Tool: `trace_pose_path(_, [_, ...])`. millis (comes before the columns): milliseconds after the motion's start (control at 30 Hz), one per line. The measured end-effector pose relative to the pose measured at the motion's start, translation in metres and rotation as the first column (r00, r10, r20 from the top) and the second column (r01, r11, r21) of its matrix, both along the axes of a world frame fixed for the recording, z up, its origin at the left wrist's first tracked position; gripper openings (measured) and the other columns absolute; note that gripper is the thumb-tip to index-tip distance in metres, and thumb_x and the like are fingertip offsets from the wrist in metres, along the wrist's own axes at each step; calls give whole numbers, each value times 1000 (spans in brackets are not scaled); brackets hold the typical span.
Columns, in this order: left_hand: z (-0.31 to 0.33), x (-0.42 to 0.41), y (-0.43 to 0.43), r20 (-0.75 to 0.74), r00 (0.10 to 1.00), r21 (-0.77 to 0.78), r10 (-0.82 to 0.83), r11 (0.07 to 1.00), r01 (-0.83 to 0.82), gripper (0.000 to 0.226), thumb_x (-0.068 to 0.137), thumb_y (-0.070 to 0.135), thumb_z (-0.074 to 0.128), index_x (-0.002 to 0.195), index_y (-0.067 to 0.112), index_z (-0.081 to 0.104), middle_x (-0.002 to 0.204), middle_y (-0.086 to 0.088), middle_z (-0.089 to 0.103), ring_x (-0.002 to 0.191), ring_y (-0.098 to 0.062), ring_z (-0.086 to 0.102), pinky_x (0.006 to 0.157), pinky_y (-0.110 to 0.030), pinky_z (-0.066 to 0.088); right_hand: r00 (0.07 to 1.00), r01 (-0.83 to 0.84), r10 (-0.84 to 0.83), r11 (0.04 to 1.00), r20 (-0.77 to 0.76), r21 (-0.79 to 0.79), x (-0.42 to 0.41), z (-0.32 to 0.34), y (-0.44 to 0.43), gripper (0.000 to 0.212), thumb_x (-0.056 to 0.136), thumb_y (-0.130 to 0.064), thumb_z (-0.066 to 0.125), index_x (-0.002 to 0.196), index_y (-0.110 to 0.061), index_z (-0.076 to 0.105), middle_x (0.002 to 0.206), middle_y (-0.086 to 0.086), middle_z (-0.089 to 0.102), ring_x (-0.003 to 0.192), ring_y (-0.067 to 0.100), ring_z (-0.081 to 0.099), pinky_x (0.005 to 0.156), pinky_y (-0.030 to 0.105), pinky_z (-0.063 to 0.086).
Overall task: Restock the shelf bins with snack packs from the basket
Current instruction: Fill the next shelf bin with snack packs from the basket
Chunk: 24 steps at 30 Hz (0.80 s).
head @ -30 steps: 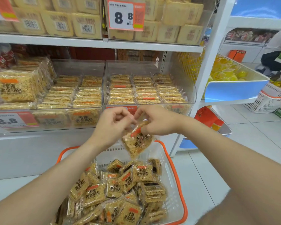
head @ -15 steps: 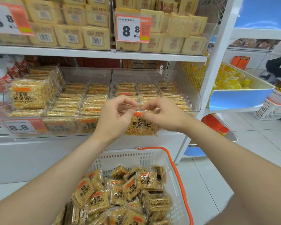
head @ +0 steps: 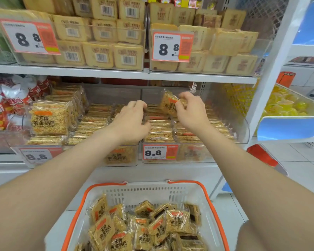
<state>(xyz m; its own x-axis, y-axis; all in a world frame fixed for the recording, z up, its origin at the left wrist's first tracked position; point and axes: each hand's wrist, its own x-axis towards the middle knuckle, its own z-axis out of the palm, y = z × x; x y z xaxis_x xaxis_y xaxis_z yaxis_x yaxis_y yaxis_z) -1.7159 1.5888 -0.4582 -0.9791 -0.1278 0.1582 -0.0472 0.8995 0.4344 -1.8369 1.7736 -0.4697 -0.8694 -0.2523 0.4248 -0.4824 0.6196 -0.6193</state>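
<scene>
While pack tilts, right hand grips

Bright, even light — edges bowed, perhaps slightly soft.

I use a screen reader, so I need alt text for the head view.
A person's right hand holds a snack pack above the right clear shelf bin of stacked packs; the left hand touches the packs beside it. Below, a white basket with an orange rim holds loose packs.
</scene>
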Motion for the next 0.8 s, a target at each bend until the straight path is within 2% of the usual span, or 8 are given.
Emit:
trace_pose_path(67, [-7, -5, -5, 59, 998, -16, -4, 1000, 5, 72, 100, 38, 60, 158, 13, 25, 129, -7, 56, 120, -31, 57, 104, -53, 48, 999, 41, -41, 998, -4, 57, -18, -7, -15, 36, 110, -29, 44, 142, -18, 56, 141, 12, 55, 106, 29, 51, 87, 36, 39])
trace_pose_path(200, [-16, -16, -12, 47, 998, -83, 39, 996, -35, 50, 97, 51, 58, 129, 16, 41, 103, 2, 60, 96, -25, 60, 87, -48, 48, 983, 157, -171, 972, 69, 173, -44, -13, -44, 31, 108, -18, 48, 136, -12, 60, 150, 21, 44, 113, 43, 61, 97, 45, 50])
trace_pose_path(333, [-17, -20, -14, 29, 999, -110, 19, 994, -16, 43, 97, 43, 55, 125, 15, 38, 85, 4, 63, 78, -14, 55, 97, -52, 42, 987, 153, -159, 978, 36, 139, -64, -11, -73, 69, 91, 7, 59, 146, -35, 54, 154, 17, 28, 106, 40, 64, 100, 45, 57])
trace_pose_path(433, [-16, -21, -17, 11, 1000, -149, 2, 989, 0, 37, 96, 43, 54, 115, 16, 37, 80, 6, 62, 72, -10, 51, 96, -52, 41, 983, 175, -182, 969, 25, 175, -76, -7, -95, 81, 90, 13, 56, 147, -43, 52, 155, 17, 34, 122, 43, 57, 98, 48, 57])
trace_pose_path(567, [-15, -21, -18, 0, 1000, -152, -12, 988, 11, 34, 95, 44, 55, 109, 18, 38, 79, 5, 60, 70, -11, 49, 94, -51, 42, 963, 205, -251, 919, 98, 337, -82, -9, -108, 91, 88, 15, 62, 158, -39, 37, 169, 22, 7, 146, 49, 35, 109, 51, 49])
trace_pose_path(667, [-17, -20, -19, -13, 1000, -140, -13, 990, 11, 33, 95, 44, 54, 109, 18, 39, 79, 5, 58, 71, -9, 46, 96, -50, 41, 961, 238, -271, 912, 54, 335, -84, -4, -110, 72, 94, 0, 65, 157, -9, 32, 163, 27, 22, 147, 48, 34, 110, 39, 45])
trace_pose_path(733, [-18, -20, -19, -15, 1000, -128, -13, 992, 11, 32, 95, 43, 54, 109, 18, 39, 81, 5, 57, 72, -8, 44, 96, -50, 40, 956, 267, -291, 904, 24, 335, -88, -3, -108, 63, 100, -7, 61, 155, 0, 31, 160, 25, 32, 152, 44, 27, 115, 43, 43])
trace_pose_path(800, [-18, -19, -18, -19, 1000, -119, -12, 993, 10, 30, 95, 42, 53, 108, 19, 39, 82, 4, 57, 73, -9, 45, 97, -50, 40, 953, 294, -304, 921, 3, 254, -92, -5, -105, 47, 102, -12, 61, 145, 0, 44, 142, 22, 55, 140, 40, 47, 105, 44, 51])
